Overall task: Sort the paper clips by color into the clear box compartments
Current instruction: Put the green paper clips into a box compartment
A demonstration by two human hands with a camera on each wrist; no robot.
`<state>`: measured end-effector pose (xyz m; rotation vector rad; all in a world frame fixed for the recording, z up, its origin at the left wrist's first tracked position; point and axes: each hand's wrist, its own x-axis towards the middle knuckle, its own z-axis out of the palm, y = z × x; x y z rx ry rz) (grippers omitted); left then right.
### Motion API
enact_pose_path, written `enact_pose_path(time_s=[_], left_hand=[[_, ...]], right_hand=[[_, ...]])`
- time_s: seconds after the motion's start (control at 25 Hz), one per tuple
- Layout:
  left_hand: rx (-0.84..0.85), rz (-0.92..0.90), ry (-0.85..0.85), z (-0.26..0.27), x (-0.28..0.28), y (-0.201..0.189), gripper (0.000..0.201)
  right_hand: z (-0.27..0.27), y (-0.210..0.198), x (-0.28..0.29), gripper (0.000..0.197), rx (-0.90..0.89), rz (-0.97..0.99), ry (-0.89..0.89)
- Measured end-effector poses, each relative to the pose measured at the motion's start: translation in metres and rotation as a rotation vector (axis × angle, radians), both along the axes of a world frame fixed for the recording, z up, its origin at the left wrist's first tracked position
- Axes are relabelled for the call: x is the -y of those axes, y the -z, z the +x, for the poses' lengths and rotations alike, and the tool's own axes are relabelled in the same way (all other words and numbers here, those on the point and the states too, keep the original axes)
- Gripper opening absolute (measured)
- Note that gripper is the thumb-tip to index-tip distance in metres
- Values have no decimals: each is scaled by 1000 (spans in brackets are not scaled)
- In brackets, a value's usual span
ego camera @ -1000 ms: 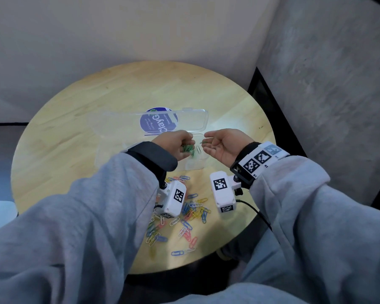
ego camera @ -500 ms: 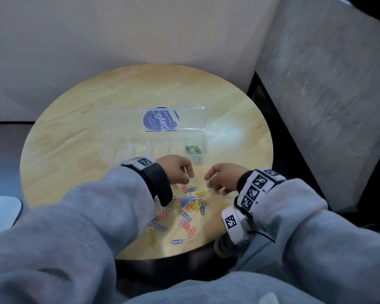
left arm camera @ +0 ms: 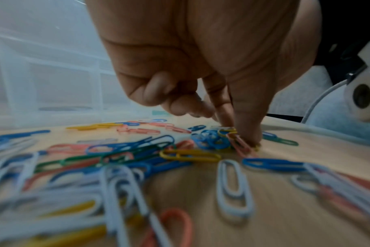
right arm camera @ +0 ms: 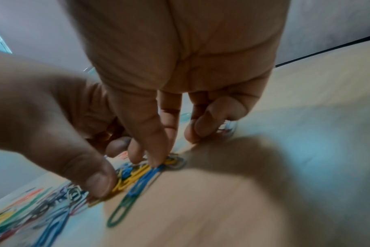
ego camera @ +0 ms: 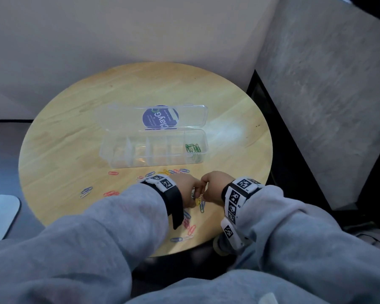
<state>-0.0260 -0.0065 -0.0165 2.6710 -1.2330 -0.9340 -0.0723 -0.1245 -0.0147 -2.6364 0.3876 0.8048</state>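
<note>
Round wooden counter (ego camera: 79, 137) carried an open clear box (ego camera: 154, 150), lid folded back with a blue round sticker (ego camera: 160, 117) on it. Row of compartments; the rightmost one held a few green clips (ego camera: 193, 148), the others looked bare, though glare made that hard to confirm.

Loose paper clips (left arm camera: 125, 150) lay scattered on the counter just in front of the box: blue, white, red, yellow, green mixed. A few strays sat further left (ego camera: 86, 191).

Both hands were down in the heap, side by side and almost touching. Left hand (ego camera: 188, 188): thumb and forefinger tips pressed onto a small tangle of blue, yellow and red clips (left arm camera: 217, 140), other fingers curled under. Whether that grip had actually closed on a clip could not be told.

Right hand (ego camera: 213, 187): thumb and forefinger tips together on yellow and blue clips (right arm camera: 150, 168) lying on the counter, remaining fingers bent beside. Picture blurred; clamped or merely touching, cannot tell.

Grey sleeves (ego camera: 97, 238), tagged wrist bands (ego camera: 242, 189) on both arms.
</note>
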Motion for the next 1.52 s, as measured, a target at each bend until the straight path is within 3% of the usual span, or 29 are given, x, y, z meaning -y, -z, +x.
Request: enact_pose_path(time_s=[0.16,0.44,0.56,0.68,0.76,0.84,1.0,1.08,1.16,1.32,1.4,1.52], left_hand=[[26,-41,-45,7,-9,6,21],[70,1,78,7,-10,9,25],[84,3,70,11,-11,13,19],[49,7,35,14,-14,13,12],[1,-59,-66,16,-18,11,5],[-97,-163,-236,22,-22,9,17],[-597,-503,-622,33,-30,-8,28],[-730,-594,-749,34,-31,-19,30],[-762,-603,-813,33,-31,-24,29],[-649,-416,-787,27,-30,-17,32],[-524,-286,-598,24,-31,-12,22],[-183,-94,-279,17,-29,-10,11]], right_hand=[[3,4,4,5,-19,-91,2],[6,14,6,3,-41,-95,41],[3,14,9,5,-34,-64,76],[-1,7,17,18,-2,29,191],[-2,2,25,18,0,145,294],[-3,-1,31,21,-25,376,426],[-6,0,37,27,18,861,731],[-9,-2,35,27,42,966,790],[-11,-3,34,27,58,1026,819],[-12,-3,33,22,56,1088,900],[-12,0,34,26,22,1056,880],[-11,2,31,24,-23,889,747]])
